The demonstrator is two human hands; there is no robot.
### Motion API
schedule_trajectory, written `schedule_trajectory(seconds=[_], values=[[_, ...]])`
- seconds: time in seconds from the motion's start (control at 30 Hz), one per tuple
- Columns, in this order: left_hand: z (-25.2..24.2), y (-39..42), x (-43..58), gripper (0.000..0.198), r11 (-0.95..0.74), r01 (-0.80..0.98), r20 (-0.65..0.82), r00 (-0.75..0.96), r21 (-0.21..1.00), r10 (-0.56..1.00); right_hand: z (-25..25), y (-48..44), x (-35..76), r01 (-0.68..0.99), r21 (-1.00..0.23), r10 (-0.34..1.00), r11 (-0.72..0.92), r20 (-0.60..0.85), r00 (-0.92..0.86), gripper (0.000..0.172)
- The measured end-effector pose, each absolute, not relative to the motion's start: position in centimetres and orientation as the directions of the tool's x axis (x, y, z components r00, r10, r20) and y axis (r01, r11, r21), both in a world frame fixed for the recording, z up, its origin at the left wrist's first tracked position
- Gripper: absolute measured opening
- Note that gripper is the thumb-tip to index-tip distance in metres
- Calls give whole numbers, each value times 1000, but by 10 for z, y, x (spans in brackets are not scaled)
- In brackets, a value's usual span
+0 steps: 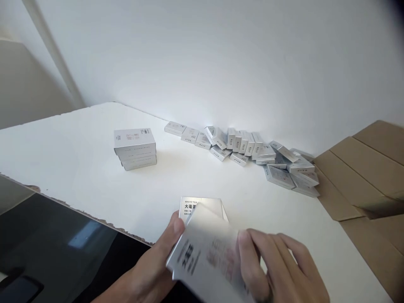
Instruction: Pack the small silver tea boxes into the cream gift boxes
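A flat silver-white tea box with black lettering is tilted low in the middle of the view. My left hand grips its left edge, thumb on top. My right hand is curled over its right side, fingers on the printed face. Behind it lies a second piece marked "WHITE TEA", partly hidden by the tilted box. A short stack of the same boxes stands on the white table further back to the left.
Several small silver boxes lie in a loose row and heap along the wall at the back. An opened brown cardboard carton lies at the right. A dark glossy surface covers the near left, beyond the table's chipped edge.
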State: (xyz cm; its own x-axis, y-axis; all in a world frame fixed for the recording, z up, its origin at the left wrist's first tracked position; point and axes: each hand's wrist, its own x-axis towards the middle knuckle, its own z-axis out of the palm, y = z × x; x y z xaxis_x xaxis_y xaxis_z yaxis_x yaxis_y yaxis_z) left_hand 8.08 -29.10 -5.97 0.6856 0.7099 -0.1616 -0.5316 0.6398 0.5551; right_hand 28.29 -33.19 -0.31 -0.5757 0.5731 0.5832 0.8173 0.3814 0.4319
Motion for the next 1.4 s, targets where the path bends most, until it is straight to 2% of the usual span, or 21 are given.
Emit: schedule_trajectory(seconds=[0.07, 0.2, 0.3, 0.47, 0.57, 0.63, 0.7, 0.77, 0.83, 0.9, 1.0, 1.03, 1.1, 1.2, 1.3, 1.4], values=[[-63, -288, 82, 88, 641, -531, -151, 693, 553, 705, 1, -323, 280, 810, 458, 611, 366, 538, -581, 17], [-67, -282, 79, 103, 615, -545, -142, 672, 569, 727, 0, -318, 271, 805, 472, 628, 359, 516, -583, 16], [-68, -281, 77, 113, 552, -548, -158, 604, 628, 781, -8, -319, 262, 853, 428, 694, 299, 516, -502, 11], [-65, -270, 78, 120, 480, -512, -182, 526, 713, 831, -23, -315, 243, 915, 384, 797, 125, 510, -323, 19], [-64, -250, 75, 113, 414, -475, -106, 549, 776, 829, -30, -304, 236, 959, 226, 811, 169, 522, -266, 26], [-66, -233, 71, 114, 321, -414, -24, 581, 852, 814, -35, -295, 238, 966, 24, 830, 256, 507, -232, 36], [-71, -215, 66, 117, 145, -302, 70, 600, 942, 797, -41, -290, 247, 926, -236, 909, 294, 369, -194, 45], [-76, -199, 59, 123, -108, -143, 175, 648, 984, 741, -46, -291, 258, 859, -448, 966, 249, 172, -191, 54], [-80, -188, 52, 131, -349, -35, 262, 732, 937, 629, -50, -297, 270, 797, -578, 980, 174, 22, -199, 68], [-79, -182, 45, 134, -466, 11, 268, 806, 885, 528, -53, -304, 277, 736, -675, 983, 45, -102, -154, 83], [-72, -182, 38, 131, -484, 44, 229, 841, 874, 490, -54, -305, 277, 583, -785, 968, -211, -249, 15, 110], [-69, -184, 38, 129, -469, 54, 209, 846, 881, 490, -54, -303, 274, 508, -826, 965, -243, -258, 43, 119], [-64, -188, 38, 125, -417, 67, 167, 850, 906, 499, -53, -297, 268, 349, -915, 974, -202, -226, -28, 135], [-62, -193, 39, 127, -334, 70, 126, 839, 940, 530, -53, -290, 260, 243, -959, 972, -147, -185, -144, 135], [-63, -196, 36, 141, -269, 81, 89, 822, 960, 563, -57, -289, 256, 269, -955, 983, -124, -156, -99, 127], [-62, -203, 32, 157, -213, 133, 24, 796, 968, 605, -65, -291, 253, 255, -964, 990, -74, -102, -101, 129]])
